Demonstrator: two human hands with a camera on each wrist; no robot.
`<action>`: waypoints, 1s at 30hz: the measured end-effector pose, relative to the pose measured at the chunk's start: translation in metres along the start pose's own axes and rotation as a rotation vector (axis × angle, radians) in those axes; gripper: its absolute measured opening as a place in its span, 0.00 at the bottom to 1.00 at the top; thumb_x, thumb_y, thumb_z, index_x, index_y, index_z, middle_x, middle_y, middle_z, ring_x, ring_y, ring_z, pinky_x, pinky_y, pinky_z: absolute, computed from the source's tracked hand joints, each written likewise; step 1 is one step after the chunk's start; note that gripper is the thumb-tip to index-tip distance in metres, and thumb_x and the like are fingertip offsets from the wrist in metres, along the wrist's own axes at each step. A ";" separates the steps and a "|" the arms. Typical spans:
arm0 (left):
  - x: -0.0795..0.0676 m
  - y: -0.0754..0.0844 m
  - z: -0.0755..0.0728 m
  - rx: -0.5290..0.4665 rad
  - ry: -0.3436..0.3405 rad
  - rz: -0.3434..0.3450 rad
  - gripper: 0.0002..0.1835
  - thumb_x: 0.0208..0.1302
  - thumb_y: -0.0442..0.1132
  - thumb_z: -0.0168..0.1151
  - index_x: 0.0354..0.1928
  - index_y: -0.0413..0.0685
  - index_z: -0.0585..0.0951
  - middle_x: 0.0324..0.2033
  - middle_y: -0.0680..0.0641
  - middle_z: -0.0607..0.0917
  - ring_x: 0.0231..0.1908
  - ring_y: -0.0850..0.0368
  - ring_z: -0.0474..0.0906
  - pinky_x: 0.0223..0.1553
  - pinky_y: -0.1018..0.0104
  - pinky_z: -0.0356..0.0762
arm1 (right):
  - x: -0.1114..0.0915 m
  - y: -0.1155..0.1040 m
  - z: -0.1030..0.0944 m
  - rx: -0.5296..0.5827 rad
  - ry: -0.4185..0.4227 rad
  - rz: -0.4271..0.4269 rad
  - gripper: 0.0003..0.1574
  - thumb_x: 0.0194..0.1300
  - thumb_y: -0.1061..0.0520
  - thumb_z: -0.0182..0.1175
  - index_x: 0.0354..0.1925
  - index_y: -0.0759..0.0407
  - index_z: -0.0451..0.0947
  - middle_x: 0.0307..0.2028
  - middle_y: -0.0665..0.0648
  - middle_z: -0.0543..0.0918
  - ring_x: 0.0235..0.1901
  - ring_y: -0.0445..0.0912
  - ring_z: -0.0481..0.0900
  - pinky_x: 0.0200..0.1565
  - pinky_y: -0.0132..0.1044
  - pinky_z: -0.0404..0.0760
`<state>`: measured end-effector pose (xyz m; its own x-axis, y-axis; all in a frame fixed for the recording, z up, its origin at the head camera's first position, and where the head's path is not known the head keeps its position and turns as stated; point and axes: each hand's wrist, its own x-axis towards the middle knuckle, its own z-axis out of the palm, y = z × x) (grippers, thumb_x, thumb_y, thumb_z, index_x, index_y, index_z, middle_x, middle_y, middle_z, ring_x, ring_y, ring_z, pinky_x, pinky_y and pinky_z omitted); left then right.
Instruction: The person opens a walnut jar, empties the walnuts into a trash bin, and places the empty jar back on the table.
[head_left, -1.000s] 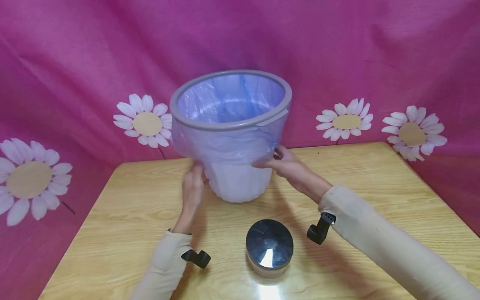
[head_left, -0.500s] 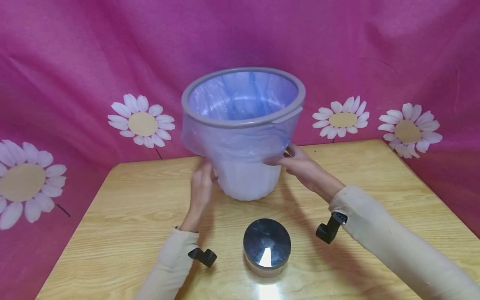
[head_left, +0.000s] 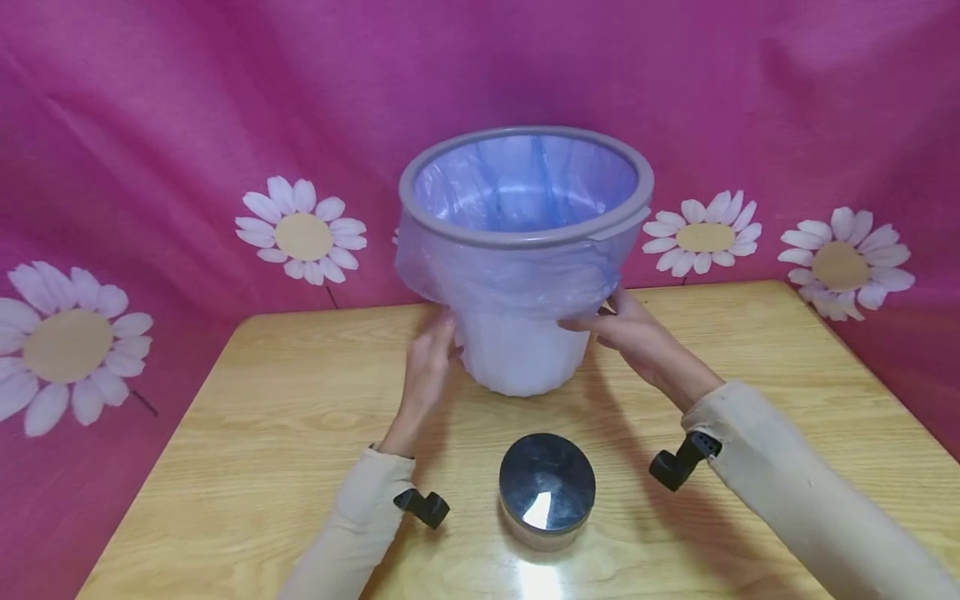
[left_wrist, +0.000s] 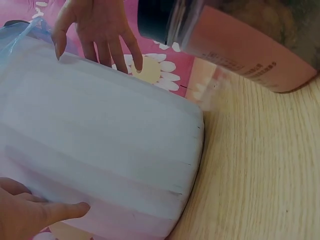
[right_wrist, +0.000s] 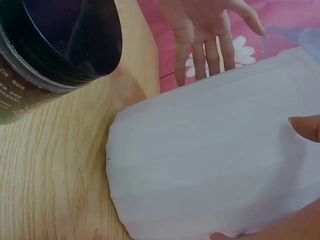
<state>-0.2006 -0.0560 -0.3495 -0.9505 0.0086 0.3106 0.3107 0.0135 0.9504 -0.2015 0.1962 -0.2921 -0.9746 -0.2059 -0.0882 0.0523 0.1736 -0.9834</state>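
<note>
A white trash bin [head_left: 522, 354] with a grey rim stands upright toward the back of the table, a translucent bluish bag [head_left: 480, 275] lining it and folded over its outside. My left hand [head_left: 430, 360] touches the bin's left side; in the right wrist view its fingers reach straight along the wall. On the opposite side my right hand [head_left: 637, 333] rests just under the bag's edge, thumb across the front. Its fingers look straight and spread in the left wrist view. Nearer to me, between the forearms, is a jar [head_left: 546, 492] with a shiny black lid.
The wooden table [head_left: 285, 433] reaches back to a pink cloth [head_left: 480, 67] printed with white daisies. The jar stands in front of the bin, its label [left_wrist: 250, 47] visible in the left wrist view. A black wrist device [head_left: 684, 461] projects from my right sleeve.
The bin has moved to the right across the table, with both hands moving along at its sides. The jar stays at its place on the table.
</note>
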 end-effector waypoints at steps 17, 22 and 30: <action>-0.024 -0.015 -0.031 -0.014 -0.181 -0.122 0.25 0.74 0.41 0.47 0.66 0.29 0.64 0.61 0.29 0.70 0.57 0.32 0.72 0.57 0.50 0.72 | -0.027 0.022 0.012 0.019 -0.038 -0.017 0.63 0.61 0.56 0.62 0.76 0.53 0.27 0.75 0.56 0.32 0.72 0.64 0.39 0.69 0.62 0.43; -0.043 -0.013 -0.039 0.117 -0.256 -0.100 0.17 0.71 0.35 0.53 0.56 0.31 0.75 0.49 0.33 0.81 0.48 0.39 0.80 0.51 0.52 0.78 | -0.049 0.031 0.018 0.056 -0.105 0.013 0.58 0.62 0.56 0.59 0.75 0.61 0.31 0.75 0.62 0.35 0.72 0.64 0.36 0.68 0.64 0.42; -0.075 -0.009 -0.040 0.186 -0.423 -0.086 0.16 0.69 0.33 0.55 0.56 0.34 0.76 0.48 0.35 0.82 0.47 0.46 0.82 0.49 0.65 0.79 | -0.085 0.045 0.026 0.037 -0.238 -0.013 0.47 0.64 0.56 0.60 0.73 0.64 0.49 0.73 0.64 0.52 0.70 0.65 0.50 0.65 0.55 0.60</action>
<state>-0.1320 -0.0964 -0.3804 -0.8998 0.4058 0.1604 0.2629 0.2107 0.9415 -0.1102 0.1966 -0.3332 -0.8965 -0.4303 -0.1057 0.0519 0.1350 -0.9895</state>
